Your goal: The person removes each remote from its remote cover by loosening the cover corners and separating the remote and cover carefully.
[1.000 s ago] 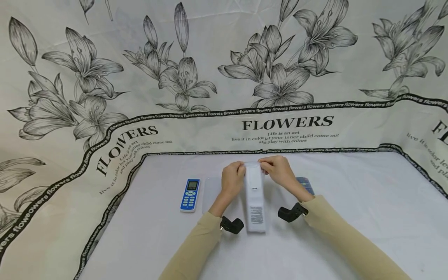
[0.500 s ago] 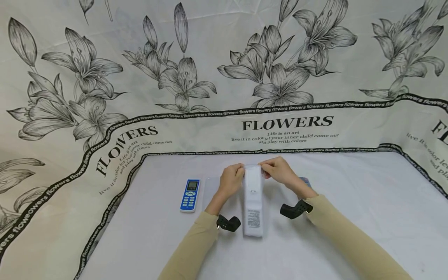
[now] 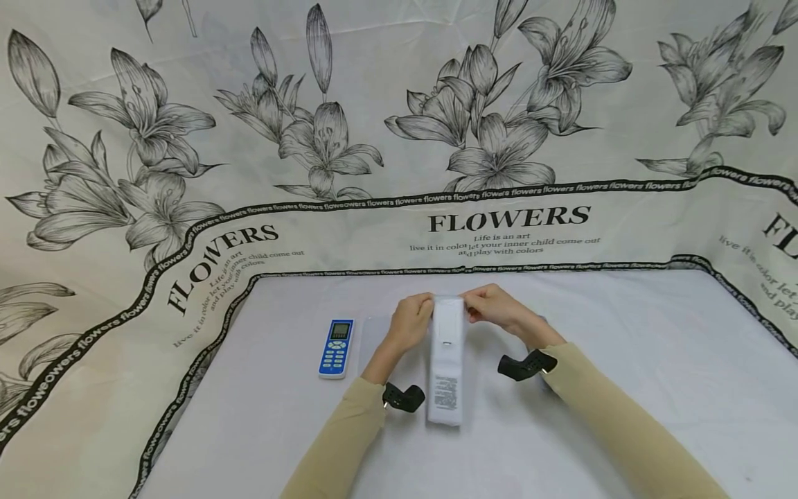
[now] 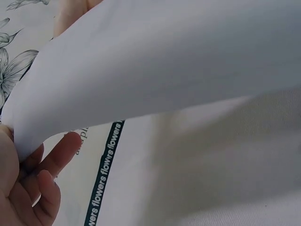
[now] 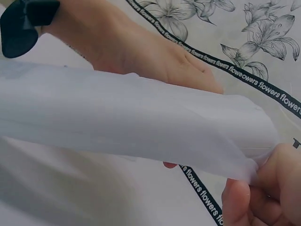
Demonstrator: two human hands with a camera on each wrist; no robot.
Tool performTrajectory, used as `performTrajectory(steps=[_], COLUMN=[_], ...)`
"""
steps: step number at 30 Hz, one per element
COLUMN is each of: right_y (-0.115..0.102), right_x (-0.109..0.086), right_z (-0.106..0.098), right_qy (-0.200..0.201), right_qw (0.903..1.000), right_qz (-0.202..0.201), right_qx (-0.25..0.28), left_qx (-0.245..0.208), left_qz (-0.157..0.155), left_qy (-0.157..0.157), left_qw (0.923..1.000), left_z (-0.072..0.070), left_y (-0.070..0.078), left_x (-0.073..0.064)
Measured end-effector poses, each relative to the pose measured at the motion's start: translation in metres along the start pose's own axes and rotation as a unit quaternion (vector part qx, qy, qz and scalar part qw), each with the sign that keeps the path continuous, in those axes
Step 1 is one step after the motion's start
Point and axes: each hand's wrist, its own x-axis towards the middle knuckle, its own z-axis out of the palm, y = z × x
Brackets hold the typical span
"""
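Observation:
A white remote control (image 3: 445, 360), back side up with a battery-cover notch and a printed label, sits inside a translucent plastic sleeve (image 5: 197, 136). In the head view its far end points to the wall and its near end tilts toward me. My left hand (image 3: 411, 320) pinches the sleeve's far left corner. At the far right corner my right hand (image 3: 495, 308) pinches the film between thumb and fingers. The right wrist view shows the film drawn into creases there. Seen from the left wrist, the white sleeve (image 4: 155, 61) hides part of the other hand.
A blue-and-white remote (image 3: 336, 348) lies face up on the white tablecloth (image 3: 249, 430) to the left. Beside it, a clear flat sheet (image 3: 370, 336) lies partly behind my left forearm. A bluish object is almost hidden behind my right wrist. A flower-printed cloth (image 3: 349, 235) backs the table.
Both hands have drawn the sleeved remote slightly toward me and to the left. The bluish object on the right has become mostly covered by my right forearm. Both corners stay pinched.

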Motion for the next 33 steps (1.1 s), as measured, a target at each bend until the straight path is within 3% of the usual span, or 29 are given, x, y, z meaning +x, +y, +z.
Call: performTrajectory(steps=[5,10,13,17,20,24,27,33], right_y=[0.004,0.005,0.007,0.01,0.01,0.007,0.006,0.003], right_x=[0.003,0.001,-0.001,-0.005,-0.011,-0.017,-0.02,-0.023], right_z=[-0.001,-0.007,-0.009,-0.01,-0.009,-0.007,-0.004,0.002], right_qy=[-0.008,0.048,0.068,0.084,0.108,0.132,0.133,0.139], right_qw=[0.9999,0.9969,0.9932,0.9859,0.9761,0.9673,0.9649,0.9551], right_qz=[0.006,-0.04,-0.07,-0.12,-0.16,-0.186,-0.196,-0.225], right_qx=[0.012,-0.048,-0.064,-0.08,-0.1,-0.111,-0.114,-0.134], left_qx=[-0.024,-0.043,-0.013,0.082,0.157,0.241,0.272,0.29], left_qz=[0.008,0.017,0.041,0.086,0.13,0.19,0.221,0.256], left_qy=[-0.024,-0.041,-0.032,-0.014,0.007,0.079,0.139,0.207], left_qw=[0.9994,0.9981,0.9986,0.9928,0.979,0.9483,0.9263,0.8988], left_z=[-0.002,-0.005,-0.008,-0.013,-0.013,-0.011,-0.009,-0.004], left_y=[-0.003,-0.003,0.001,0.007,0.011,0.016,0.017,0.017], left_x=[0.0,0.0,-0.001,-0.003,-0.004,-0.006,-0.006,-0.006])
